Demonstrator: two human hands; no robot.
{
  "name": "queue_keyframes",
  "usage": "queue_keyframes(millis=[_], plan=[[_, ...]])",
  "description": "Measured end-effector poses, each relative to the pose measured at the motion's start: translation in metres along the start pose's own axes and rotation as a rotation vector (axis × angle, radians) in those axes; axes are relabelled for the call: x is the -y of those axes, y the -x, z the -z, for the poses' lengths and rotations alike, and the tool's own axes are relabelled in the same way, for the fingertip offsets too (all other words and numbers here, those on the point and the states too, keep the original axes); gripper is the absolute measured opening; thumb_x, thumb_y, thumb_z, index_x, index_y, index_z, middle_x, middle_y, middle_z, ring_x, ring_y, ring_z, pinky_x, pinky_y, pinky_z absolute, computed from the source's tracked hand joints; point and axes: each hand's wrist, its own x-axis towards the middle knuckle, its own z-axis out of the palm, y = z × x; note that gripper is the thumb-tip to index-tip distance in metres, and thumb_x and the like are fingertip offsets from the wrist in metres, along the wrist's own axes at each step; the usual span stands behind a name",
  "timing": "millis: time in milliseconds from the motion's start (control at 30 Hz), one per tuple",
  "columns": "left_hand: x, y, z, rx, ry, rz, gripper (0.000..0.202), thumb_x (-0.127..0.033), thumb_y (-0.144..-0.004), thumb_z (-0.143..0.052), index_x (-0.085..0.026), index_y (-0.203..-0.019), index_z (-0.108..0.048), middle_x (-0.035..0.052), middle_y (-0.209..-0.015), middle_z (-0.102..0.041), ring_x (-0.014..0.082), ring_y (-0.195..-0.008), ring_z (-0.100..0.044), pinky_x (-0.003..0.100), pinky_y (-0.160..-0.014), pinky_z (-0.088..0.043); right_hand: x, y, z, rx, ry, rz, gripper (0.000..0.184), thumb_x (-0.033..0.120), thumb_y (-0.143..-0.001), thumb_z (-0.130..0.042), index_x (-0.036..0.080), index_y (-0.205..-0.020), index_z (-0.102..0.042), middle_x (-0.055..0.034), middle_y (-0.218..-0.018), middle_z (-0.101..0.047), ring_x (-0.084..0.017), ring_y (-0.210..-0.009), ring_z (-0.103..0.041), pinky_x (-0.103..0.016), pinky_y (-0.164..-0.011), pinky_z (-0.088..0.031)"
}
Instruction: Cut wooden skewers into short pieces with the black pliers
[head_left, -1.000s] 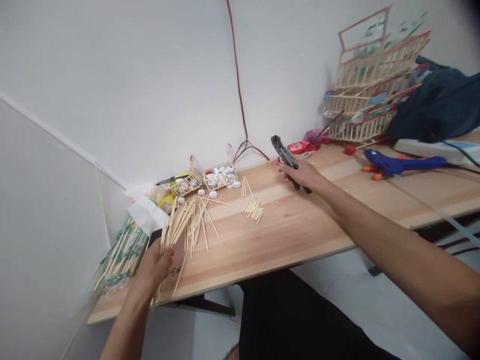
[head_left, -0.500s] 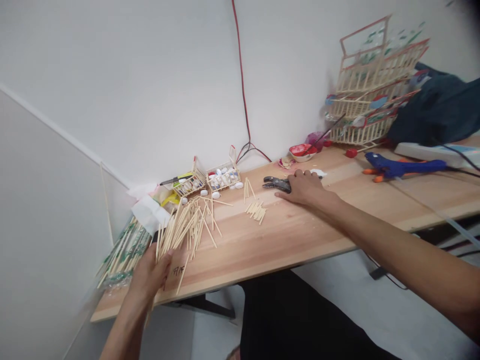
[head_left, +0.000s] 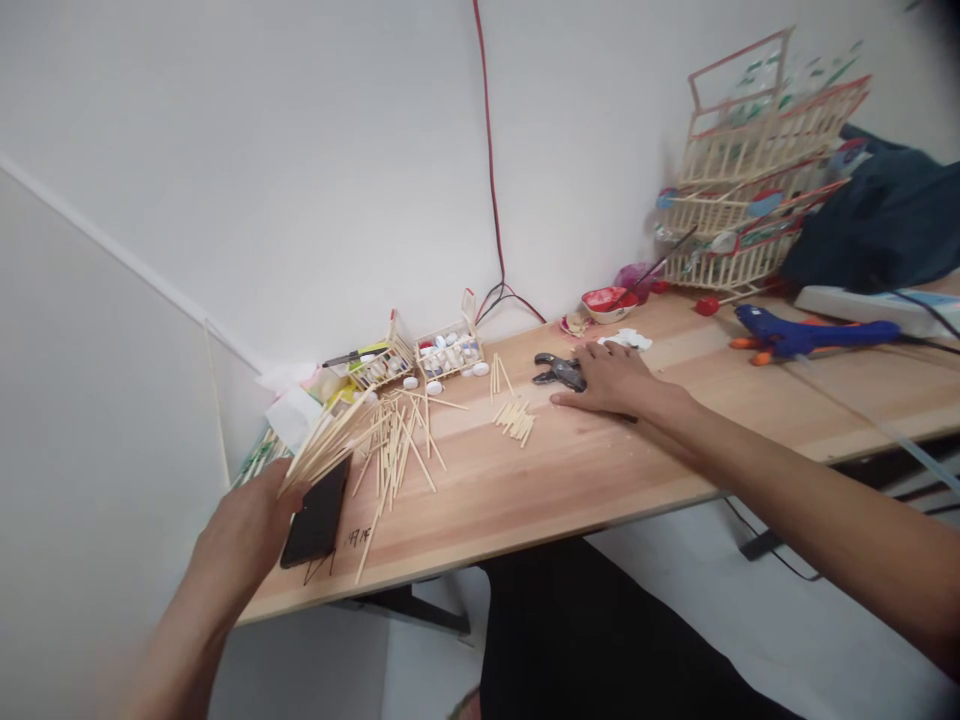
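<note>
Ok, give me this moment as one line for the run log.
left hand: grips stick bundle, tips raised | right hand: flat over pliers on table | black phone: lies by left hand

Bright, even indoor light with soft shadows; edges bend wide-angle, and the left hand [head_left: 238, 535] blurs.

On my wooden table [head_left: 600, 470] a black phone [head_left: 316, 518] lies near the front edge. Two small stick baskets [head_left: 450, 352] stand by the wall, below a red cable [head_left: 491, 150]. Farther right are a red bowl [head_left: 609, 303], stacked stick racks [head_left: 757, 180], a blue glue gun [head_left: 810, 335] and a dark cloth [head_left: 885, 225].
</note>
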Motion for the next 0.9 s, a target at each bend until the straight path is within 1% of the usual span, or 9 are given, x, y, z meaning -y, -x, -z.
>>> queue_keyframes(millis=[133, 233, 333, 500, 633, 700, 733, 800, 900], plan=[[-0.014, 0.006, 0.000, 0.186, 0.182, 0.033, 0.032, -0.048, -0.066, -0.065, -0.021, -0.056, -0.052, -0.0015, -0.047, -0.044, 0.0126, -0.046, -0.037, 0.022, -0.045, -0.025, 0.019, 0.003, 0.027, -0.162, -0.061, 0.200, 0.092, 0.061, -0.069, -0.066, 0.012, -0.141, -0.036, -0.0223, -0.148, -0.032, -0.042, -0.136, -0.025, -0.053, -0.108, -0.021], [-0.024, 0.013, -0.017, 0.427, 0.495, 0.161, 0.043, -0.059, -0.065, -0.067, -0.019, -0.063, -0.050, -0.0062, -0.047, -0.035, 0.0076, -0.042, -0.028, 0.019, -0.041, -0.019, 0.050, 0.010, 0.048, -0.206, -0.090, 0.420, 0.093, 0.054, -0.070, -0.070, 0.014, -0.145, -0.032, -0.0203, -0.152, -0.027, -0.041, -0.140, -0.020, -0.054, -0.110, -0.018], [-0.029, 0.017, -0.039, 0.541, 0.687, 0.229, 0.044, -0.056, -0.065, -0.071, -0.018, -0.067, -0.048, -0.0091, -0.048, -0.031, 0.0045, -0.042, -0.022, 0.017, -0.040, -0.015, 0.089, 0.024, 0.058, -0.270, -0.143, 0.611, 0.096, 0.049, -0.066, -0.076, 0.019, -0.145, -0.032, -0.0183, -0.152, -0.028, -0.041, -0.141, -0.017, -0.057, -0.111, -0.016], [-0.038, 0.021, -0.059, 0.683, 0.832, 0.267, 0.038, -0.047, -0.070, -0.073, -0.016, -0.072, -0.052, -0.0069, -0.055, -0.038, 0.0026, -0.044, -0.023, 0.015, -0.039, -0.016, 0.147, 0.046, 0.037, -0.393, -0.157, 0.956, 0.094, 0.039, -0.067, -0.079, 0.022, -0.145, -0.031, -0.0161, -0.154, -0.025, -0.034, -0.144, -0.013, -0.054, -0.113, -0.010], [-0.058, 0.027, -0.062, 0.828, 0.928, 0.354, 0.036, -0.041, -0.068, -0.076, -0.014, -0.068, -0.052, -0.0045, -0.059, -0.044, 0.0008, -0.042, -0.023, 0.014, -0.036, -0.013, 0.171, 0.037, 0.012, -0.509, -0.184, 1.062, 0.051, 0.024, -0.085, -0.062, 0.025, -0.134, -0.045, -0.0127, -0.147, -0.039, -0.028, -0.139, -0.028, -0.053, -0.111, -0.016], [-0.068, 0.027, -0.060, 0.939, 0.926, 0.365, 0.034, -0.039, -0.070, -0.075, -0.014, -0.065, -0.052, -0.0050, -0.054, -0.041, 0.0006, -0.040, -0.022, 0.014, -0.034, -0.013, 0.175, 0.027, 0.006, -0.453, -0.190, 1.207, 0.023, 0.015, -0.094, -0.044, 0.023, -0.110, -0.059, -0.0083, -0.119, -0.062, -0.021, -0.116, -0.052, -0.046, -0.107, -0.026], [-0.071, 0.026, -0.058, 0.971, 0.914, 0.353, 0.034, -0.041, -0.073, -0.072, -0.014, -0.063, -0.053, -0.0054, -0.050, -0.039, 0.0007, -0.038, -0.021, 0.014, -0.034, -0.014, 0.176, 0.022, 0.006, -0.384, -0.192, 1.262, 0.023, 0.012, -0.095, -0.039, 0.020, -0.097, -0.060, -0.0064, -0.101, -0.067, -0.018, -0.099, -0.059, -0.041, -0.101, -0.033], [-0.074, 0.019, -0.051, 0.973, 0.900, 0.314, 0.035, -0.047, -0.076, -0.067, -0.014, -0.067, -0.057, -0.0026, -0.048, -0.044, 0.0032, -0.036, -0.029, 0.015, -0.033, -0.020, 0.177, 0.012, 0.010, -0.227, -0.260, 1.276, 0.023, 0.012, -0.094, -0.039, 0.018, -0.082, -0.057, -0.0037, -0.080, -0.065, -0.016, -0.077, -0.058, -0.031, -0.081, -0.042], [-0.072, 0.000, -0.031, 0.898, 0.906, 0.274, 0.049, -0.061, -0.074, -0.060, -0.013, -0.083, -0.065, 0.0101, -0.067, -0.063, 0.0159, -0.049, -0.054, 0.022, -0.035, -0.035, 0.183, 0.000, 0.022, -0.074, -0.550, 1.116, 0.017, 0.017, -0.092, -0.045, 0.018, -0.079, -0.055, -0.0020, -0.079, -0.063, -0.014, -0.072, -0.055, -0.024, -0.064, -0.039]])
